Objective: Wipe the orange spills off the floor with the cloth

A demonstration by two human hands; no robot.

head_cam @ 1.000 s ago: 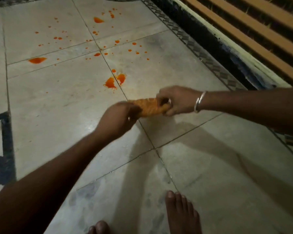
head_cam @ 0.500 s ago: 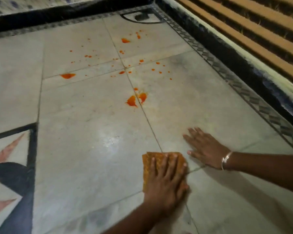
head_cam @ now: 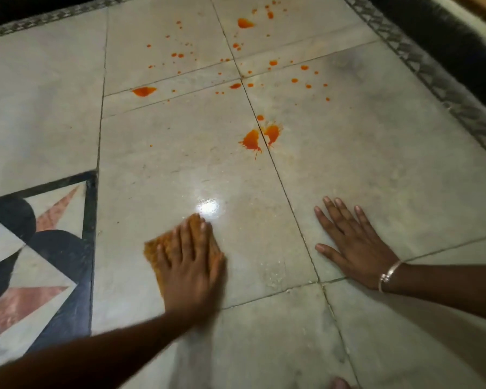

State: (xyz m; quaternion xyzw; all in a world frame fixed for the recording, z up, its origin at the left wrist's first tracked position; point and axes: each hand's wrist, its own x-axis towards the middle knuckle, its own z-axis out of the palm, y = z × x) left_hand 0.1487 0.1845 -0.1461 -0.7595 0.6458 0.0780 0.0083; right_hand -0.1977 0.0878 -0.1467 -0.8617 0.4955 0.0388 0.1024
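Flat-palmed, our left hand (head_cam: 191, 259) makes an open grip, its straight fingers pressing the folded orange cloth (head_cam: 153, 249) onto the marble floor (head_cam: 180, 169). Our right hand (head_cam: 354, 248) braces flat on the floor, holding nothing. We judge the cloth soft and light. It would bunch if pinched, so broad palm pressure suits it. Orange spills (head_cam: 253, 140) lie well ahead, unwiped.

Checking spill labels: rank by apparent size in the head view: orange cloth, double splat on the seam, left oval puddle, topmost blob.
1. Orange woven cloth, partly under left hand.
2. Double orange splat.
3. Oval orange puddle and topmost orange blob: alike; blob lies farther, so unranked.
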